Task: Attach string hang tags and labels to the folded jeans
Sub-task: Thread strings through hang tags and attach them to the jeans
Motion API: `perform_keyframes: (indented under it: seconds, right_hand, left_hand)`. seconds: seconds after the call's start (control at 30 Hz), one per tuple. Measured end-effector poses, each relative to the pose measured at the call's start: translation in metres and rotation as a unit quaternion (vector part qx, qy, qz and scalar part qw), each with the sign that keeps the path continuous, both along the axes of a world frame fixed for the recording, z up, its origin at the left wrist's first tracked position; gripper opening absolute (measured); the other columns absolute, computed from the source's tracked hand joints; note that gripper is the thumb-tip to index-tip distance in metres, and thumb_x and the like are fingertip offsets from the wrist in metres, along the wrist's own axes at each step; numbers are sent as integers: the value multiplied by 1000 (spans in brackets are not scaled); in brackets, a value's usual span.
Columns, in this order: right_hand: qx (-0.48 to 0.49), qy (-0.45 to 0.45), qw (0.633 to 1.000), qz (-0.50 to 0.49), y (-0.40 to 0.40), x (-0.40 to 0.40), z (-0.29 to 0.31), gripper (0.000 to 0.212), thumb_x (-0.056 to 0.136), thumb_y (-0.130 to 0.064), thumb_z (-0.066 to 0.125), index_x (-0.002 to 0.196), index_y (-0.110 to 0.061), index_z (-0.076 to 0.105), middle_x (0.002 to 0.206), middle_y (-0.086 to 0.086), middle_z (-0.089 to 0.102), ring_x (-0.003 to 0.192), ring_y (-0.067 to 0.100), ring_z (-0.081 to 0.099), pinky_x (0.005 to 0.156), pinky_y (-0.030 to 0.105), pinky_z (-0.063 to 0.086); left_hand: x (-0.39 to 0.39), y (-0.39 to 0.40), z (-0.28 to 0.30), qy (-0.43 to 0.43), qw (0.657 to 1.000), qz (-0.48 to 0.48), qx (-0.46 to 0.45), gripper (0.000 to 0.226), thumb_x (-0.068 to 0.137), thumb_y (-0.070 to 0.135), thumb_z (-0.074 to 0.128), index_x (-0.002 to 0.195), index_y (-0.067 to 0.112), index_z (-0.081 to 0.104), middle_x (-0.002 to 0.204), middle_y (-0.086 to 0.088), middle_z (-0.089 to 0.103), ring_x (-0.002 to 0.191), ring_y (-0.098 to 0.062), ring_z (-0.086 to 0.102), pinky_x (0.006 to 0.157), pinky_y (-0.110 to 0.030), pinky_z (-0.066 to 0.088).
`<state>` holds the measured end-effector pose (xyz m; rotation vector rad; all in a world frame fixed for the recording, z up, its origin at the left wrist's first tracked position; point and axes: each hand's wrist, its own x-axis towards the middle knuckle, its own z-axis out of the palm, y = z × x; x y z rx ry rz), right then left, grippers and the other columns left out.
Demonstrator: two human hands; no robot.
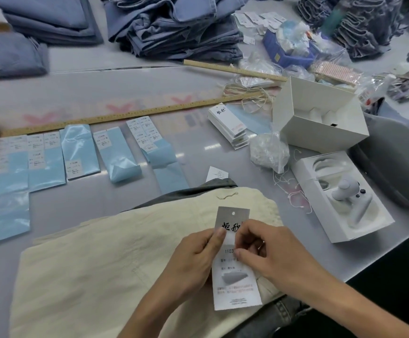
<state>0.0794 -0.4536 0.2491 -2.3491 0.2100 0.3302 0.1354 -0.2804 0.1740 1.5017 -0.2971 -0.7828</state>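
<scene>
- The grey bench (pixel 125 89) carries everything, with stacks of folded blue jeans (pixel 179 28) along its far edge.
- A folded cream pair of jeans (pixel 106 259) lies at the near edge, under both hands.
- A long wooden ruler (pixel 130 115) runs across the middle of the bench, with blue label backing strips (pixel 76 152) in a row just in front of it.
- An open white box (pixel 320 118) stands to the right, a stack of hang tags (pixel 227 125) just left of it.
- The hang tag (pixel 235 284) is held upright over the cream jeans.
- The left hand (pixel 193 262) pinches the tag's left edge; its grip is closed on the tag.
- The right hand (pixel 271 252) has its fingers curled onto the tag's face, thumb pressing a white label (pixel 230 250) there.
</scene>
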Motion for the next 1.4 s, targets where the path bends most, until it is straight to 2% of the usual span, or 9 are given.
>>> perform_keyframes:
  seconds: [0.23,0.33,0.43,0.57,0.7,0.93,1.03,1.2,1.4]
  right_hand:
    - [-117,-50,992,1,7,1,-4,82,81,-36,81,131,-53,19,83,-18,62,61,0,60,54,12,45]
    - [-216,-120,968,-31,3,5,-2,95,65,-52,85,139,-43,25,123,-19,39,64,-1,50,56,10,41]
    - [-121,-64,989,-60,2,6,-2,59,71,-68,70,120,-49,43,109,-27,53,74,2,59,61,19,49]
    - [114,-63,983,-126,17,1,-11,7,90,-31,74,93,-36,68,83,-8,73,74,10,66,70,38,58]
    - [233,-118,945,-198,31,5,-11,3,89,-31,73,92,-31,72,90,-4,77,82,12,73,66,23,58]
    - [296,-85,928,-211,36,12,-16,4,90,-32,72,93,-30,72,97,-1,77,90,19,75,72,35,63]
    - [291,-89,932,-199,33,11,-17,11,87,-38,75,96,-33,71,100,-4,77,92,16,74,74,30,62]
    - [319,14,941,-109,21,8,-14,24,83,-44,75,106,-37,73,106,-4,77,94,17,75,77,26,59]
    - [268,-4,957,-114,10,8,-14,23,87,-27,69,108,-37,70,110,-7,76,104,13,71,91,38,59]
  left_hand:
    - [-3,5,-4,-20,999,-27,-3,22,91,55,58,105,43,70,88,11,76,68,-7,67,56,-28,49]
    - [-4,7,-3,2,1000,-8,-22,19,94,47,59,108,40,71,94,5,77,74,-11,70,56,-31,52]
    - [-2,9,3,34,998,9,-61,26,90,52,64,111,38,71,104,1,77,86,-17,73,63,-25,53]
    - [0,9,13,64,991,32,-109,31,87,35,77,117,30,71,113,-3,76,99,-20,74,75,-25,57]
    - [-9,11,18,104,986,30,-127,40,81,17,84,118,24,70,108,-11,76,87,-24,73,68,-26,57]
    - [-13,24,19,99,991,-1,-89,34,82,38,81,114,33,71,109,-8,76,86,-30,74,69,-38,60]
    - [-12,20,24,93,990,54,-92,29,87,33,73,116,27,73,106,-9,77,87,-23,74,64,-29,57]
    - [-6,21,32,84,989,44,-114,47,91,29,66,130,12,46,96,-20,74,66,-28,68,54,-30,54]
    - [-2,23,32,65,992,-11,-110,50,90,10,66,135,20,46,114,-13,74,93,-31,74,73,-37,60]
